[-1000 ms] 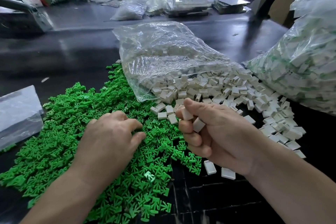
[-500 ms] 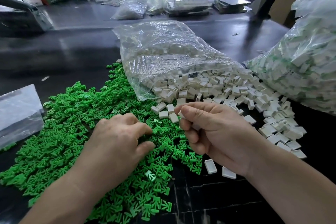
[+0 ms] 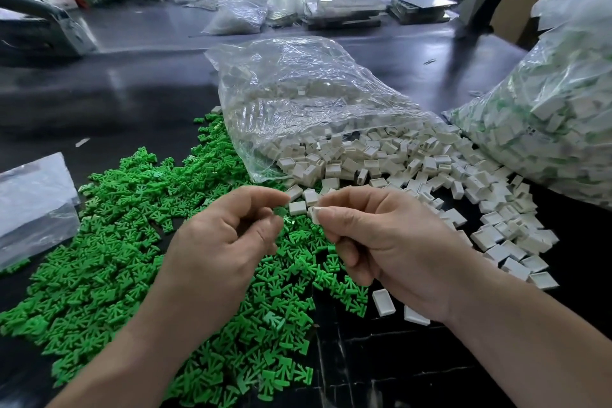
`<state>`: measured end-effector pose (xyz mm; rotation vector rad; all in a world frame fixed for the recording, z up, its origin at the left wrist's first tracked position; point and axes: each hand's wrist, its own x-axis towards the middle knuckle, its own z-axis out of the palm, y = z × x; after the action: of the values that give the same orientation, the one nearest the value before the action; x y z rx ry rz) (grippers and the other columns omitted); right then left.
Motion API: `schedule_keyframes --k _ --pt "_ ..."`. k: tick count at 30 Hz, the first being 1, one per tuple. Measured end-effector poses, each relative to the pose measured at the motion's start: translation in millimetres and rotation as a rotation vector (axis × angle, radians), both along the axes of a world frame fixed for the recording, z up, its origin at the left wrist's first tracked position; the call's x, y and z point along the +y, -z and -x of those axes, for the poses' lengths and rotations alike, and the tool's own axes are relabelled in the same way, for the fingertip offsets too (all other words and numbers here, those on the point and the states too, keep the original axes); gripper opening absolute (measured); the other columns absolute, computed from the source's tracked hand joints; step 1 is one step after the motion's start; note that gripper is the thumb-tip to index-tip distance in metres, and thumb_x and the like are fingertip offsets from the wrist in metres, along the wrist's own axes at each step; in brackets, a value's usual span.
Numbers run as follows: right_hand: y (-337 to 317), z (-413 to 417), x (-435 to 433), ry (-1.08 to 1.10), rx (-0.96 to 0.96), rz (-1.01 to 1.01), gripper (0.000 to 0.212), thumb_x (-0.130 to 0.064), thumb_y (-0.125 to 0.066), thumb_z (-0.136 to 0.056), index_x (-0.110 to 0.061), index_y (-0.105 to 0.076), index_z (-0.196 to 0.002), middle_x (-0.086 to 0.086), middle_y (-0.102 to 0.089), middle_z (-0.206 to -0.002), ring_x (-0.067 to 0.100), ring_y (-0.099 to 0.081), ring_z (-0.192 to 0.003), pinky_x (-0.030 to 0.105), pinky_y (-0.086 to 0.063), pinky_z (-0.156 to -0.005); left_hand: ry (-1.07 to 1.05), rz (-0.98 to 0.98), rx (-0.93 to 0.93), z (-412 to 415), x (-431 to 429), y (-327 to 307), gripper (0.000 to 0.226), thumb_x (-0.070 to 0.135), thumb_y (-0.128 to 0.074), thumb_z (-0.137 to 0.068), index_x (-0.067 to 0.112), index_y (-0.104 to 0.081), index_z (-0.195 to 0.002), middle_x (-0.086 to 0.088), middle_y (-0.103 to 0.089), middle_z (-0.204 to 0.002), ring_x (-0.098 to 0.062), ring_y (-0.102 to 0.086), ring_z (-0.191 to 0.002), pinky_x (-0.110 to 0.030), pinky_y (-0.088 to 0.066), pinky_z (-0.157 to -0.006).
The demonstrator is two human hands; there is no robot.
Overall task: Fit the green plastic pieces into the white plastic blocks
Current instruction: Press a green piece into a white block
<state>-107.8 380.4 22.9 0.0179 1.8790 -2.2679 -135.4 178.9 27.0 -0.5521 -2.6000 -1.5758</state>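
Black tabletop [image 3: 132, 103] is carrying heaped green pieces [image 3: 99, 242] and white blocks [image 3: 414, 169]. Right hand [image 3: 397, 248] is pinching one white block [image 3: 315, 211] between thumb and forefinger; left hand [image 3: 225, 242] is curling its fingers, its hold unclear.

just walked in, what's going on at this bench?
A person is assembling by hand over a dark table. The right hand pinches one white block at its fingertips. The left hand hovers beside it, fingers curled, with a bit of green at its grip; whether that is held is unclear. Nothing is joined yet. A pile of green pieces lies left, and loose white blocks spill from a clear bag behind.
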Motion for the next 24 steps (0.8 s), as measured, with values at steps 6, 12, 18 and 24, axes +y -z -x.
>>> schedule_keyframes --k 6,12,18,24 --pt "-3 -5 -4 -0.01 0.081 -0.113 0.02 -0.028 -0.065 -0.098 -0.024 -0.074 -0.081 -0.002 -0.061 -0.069 0.009 -0.048 -0.05 0.021 -0.039 -0.041 0.059 -0.398 -0.246 -3 10 1 0.013 0.036 -0.072 -0.079 0.028 -0.071 -0.088 -0.005 -0.075 -0.083 -0.02 -0.074 -0.076 -0.026 -0.059 -0.065" --pt "-6 -8 -7 -0.035 0.127 -0.15 0.019 -0.04 -0.066 -0.09 -0.028 -0.07 -0.076 -0.002 -0.051 -0.064 0.012 -0.043 -0.05 0.025 -0.035 -0.039 0.092 -0.587 -0.356 -2 10 4 0.021 0.037 -0.075 -0.075 0.02 -0.073 -0.086 -0.009 -0.069 -0.078 -0.021 -0.065 -0.067 -0.025 -0.052 -0.056" --pt "-4 -9 -9 0.01 0.217 -0.188 0.014 -0.045 -0.066 -0.089 -0.032 -0.072 -0.086 -0.003 -0.047 -0.062 0.016 -0.039 -0.052 0.025 -0.034 -0.04 0.095 -0.597 -0.354 -5 12 4 0.021 0.039 -0.079 -0.075 0.022 -0.073 -0.085 -0.013 -0.072 -0.083 -0.022 -0.068 -0.069 -0.025 -0.051 -0.055" --pt "-2 -12 -12 0.038 0.263 -0.248 0.023 -0.054 -0.062 -0.088 -0.034 -0.072 -0.094 -0.008 -0.049 -0.061 0.012 -0.042 -0.053 0.022 -0.037 -0.045 0.115 -0.716 -0.394 -12 18 3 0.013 0.034 -0.072 -0.077 0.021 -0.071 -0.078 -0.012 -0.067 -0.075 -0.022 -0.062 -0.063 -0.026 -0.05 -0.053"
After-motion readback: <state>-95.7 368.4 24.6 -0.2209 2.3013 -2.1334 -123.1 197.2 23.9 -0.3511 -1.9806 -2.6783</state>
